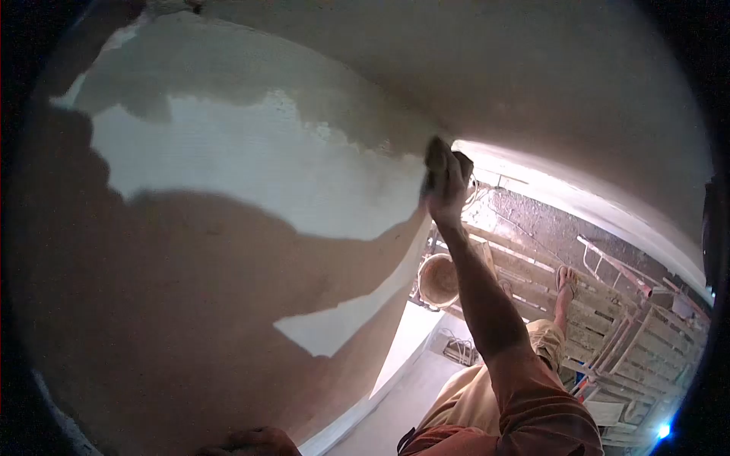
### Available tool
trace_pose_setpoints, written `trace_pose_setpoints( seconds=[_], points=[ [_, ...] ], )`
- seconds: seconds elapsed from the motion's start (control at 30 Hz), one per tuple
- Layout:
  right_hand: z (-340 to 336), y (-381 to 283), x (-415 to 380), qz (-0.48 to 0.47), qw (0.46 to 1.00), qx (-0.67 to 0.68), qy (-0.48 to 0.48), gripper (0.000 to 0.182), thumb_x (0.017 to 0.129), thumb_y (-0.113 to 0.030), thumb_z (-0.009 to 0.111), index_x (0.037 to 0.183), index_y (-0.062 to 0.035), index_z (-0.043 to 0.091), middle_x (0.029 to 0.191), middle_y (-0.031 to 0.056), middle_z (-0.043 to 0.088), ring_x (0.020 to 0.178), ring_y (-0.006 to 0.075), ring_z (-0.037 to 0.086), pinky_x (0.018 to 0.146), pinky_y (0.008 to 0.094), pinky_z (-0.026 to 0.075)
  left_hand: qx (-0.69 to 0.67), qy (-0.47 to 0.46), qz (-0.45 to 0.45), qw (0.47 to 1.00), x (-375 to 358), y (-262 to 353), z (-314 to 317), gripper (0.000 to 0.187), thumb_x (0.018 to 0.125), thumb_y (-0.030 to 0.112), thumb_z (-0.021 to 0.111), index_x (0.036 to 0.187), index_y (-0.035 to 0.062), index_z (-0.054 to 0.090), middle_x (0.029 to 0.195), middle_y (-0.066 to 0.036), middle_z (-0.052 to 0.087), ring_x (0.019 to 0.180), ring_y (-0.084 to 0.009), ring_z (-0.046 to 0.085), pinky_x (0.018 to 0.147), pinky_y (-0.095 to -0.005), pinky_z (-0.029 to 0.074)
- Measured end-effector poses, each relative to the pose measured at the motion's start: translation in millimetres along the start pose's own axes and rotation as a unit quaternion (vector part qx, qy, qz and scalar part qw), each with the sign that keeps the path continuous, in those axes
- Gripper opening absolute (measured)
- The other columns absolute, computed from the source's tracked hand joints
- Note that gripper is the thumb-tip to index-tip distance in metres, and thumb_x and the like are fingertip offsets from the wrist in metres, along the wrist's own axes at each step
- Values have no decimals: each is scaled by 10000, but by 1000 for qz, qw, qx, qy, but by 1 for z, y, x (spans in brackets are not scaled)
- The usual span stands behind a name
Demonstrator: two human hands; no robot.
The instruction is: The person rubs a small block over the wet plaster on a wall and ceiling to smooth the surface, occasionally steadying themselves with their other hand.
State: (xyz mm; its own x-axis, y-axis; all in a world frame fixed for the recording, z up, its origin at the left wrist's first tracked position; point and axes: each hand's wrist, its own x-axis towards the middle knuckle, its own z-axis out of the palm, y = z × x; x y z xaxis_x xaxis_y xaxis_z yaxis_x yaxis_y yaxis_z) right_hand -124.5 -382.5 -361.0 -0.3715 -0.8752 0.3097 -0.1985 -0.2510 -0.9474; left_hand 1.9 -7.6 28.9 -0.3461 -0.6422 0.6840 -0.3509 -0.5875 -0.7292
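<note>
My right hand reaches up along my outstretched arm to the wall's edge. Its fingers are closed round a small dark tool, held against the wall; its exact kind does not show. The smooth plastered wall fills the left of the view. Greyer, damp-looking plaster covers its upper part, above a brightly lit patch crossed by shadows. At the bottom edge, my left hand is partly cut off and in shadow near the wall, its fingers too hidden to read.
Wooden plank scaffolding lies below, with my sandalled foot on it. A plaster-stained bucket stands beside the wall's edge. A metal frame rises at the right. Another plastered surface slopes overhead.
</note>
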Motion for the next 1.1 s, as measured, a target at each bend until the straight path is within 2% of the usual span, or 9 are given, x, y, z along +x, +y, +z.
trace_pose_setpoints(
  seconds=[0.1,0.23,0.3,0.47,0.57,0.6,0.67,0.8,1.1],
  points=[
    [-23,28,-40,223,973,11,-52,313,1059,-204,536,1306,-55,660,1178,156,623,1142,319,516,1020,434,422,4,1,-7,1000,-5,1,0,497,1103,255,416,1474,-75,434,1493,-300,452,1362,-486,455,1145,-615,333],
    [-16,-49,-3,43,995,83,21,332,1008,-112,560,1316,-16,636,1211,188,619,1170,361,531,1016,455,432,12,-7,-10,1000,-9,-3,-3,506,1102,268,422,1478,-71,434,1507,-294,439,1369,-481,450,1146,-613,331],
    [-2,-110,53,-247,963,-12,112,406,947,-63,576,1338,45,611,1271,233,601,1192,361,522,1024,446,448,9,-3,-8,1000,-8,-3,-2,510,1102,274,425,1480,-69,434,1513,-292,433,1372,-479,447,1147,-613,330],
    [3,-208,110,-144,977,133,86,521,859,-75,664,1377,-75,614,1192,219,569,1062,388,516,924,503,444,-20,-10,5,1000,-4,1,2,522,1101,290,432,1485,-64,434,1530,-285,418,1381,-473,440,1148,-611,327],
    [7,-171,95,-125,982,104,94,550,828,-119,669,1376,-126,621,1188,223,550,1059,425,517,909,536,444,-31,-9,12,999,-4,2,2,529,1101,299,436,1488,-61,433,1540,-281,409,1387,-470,436,1149,-610,325],
    [1,-152,88,-161,985,0,67,444,883,-54,654,1325,-16,647,1188,192,611,1069,340,535,896,459,451,-32,-12,14,999,-6,3,1,531,1100,303,437,1489,-60,433,1544,-280,405,1388,-469,434,1149,-609,325],
    [-4,-122,71,-112,990,16,81,448,886,-54,651,1324,37,630,1181,177,650,1065,346,560,937,454,470,-33,-13,18,999,-7,3,1,536,1100,309,440,1491,-58,433,1550,-277,399,1392,-467,431,1149,-609,324],
    [4,-35,39,-168,981,-76,56,457,889,-44,644,1340,29,622,1194,185,641,1121,366,549,979,452,464,-43,-13,28,999,-8,6,3,545,1099,321,446,1495,-54,433,1564,-272,387,1399,-462,426,1150,-607,321],
    [6,87,-21,103,994,-28,18,331,1066,-218,531,1313,-34,652,1156,168,610,1149,313,548,1013,434,446,-31,-14,20,999,-7,2,8,547,1065,253,502,1500,-65,407,1574,-260,386,1425,-432,406,1171,-554,311]
  ],
)
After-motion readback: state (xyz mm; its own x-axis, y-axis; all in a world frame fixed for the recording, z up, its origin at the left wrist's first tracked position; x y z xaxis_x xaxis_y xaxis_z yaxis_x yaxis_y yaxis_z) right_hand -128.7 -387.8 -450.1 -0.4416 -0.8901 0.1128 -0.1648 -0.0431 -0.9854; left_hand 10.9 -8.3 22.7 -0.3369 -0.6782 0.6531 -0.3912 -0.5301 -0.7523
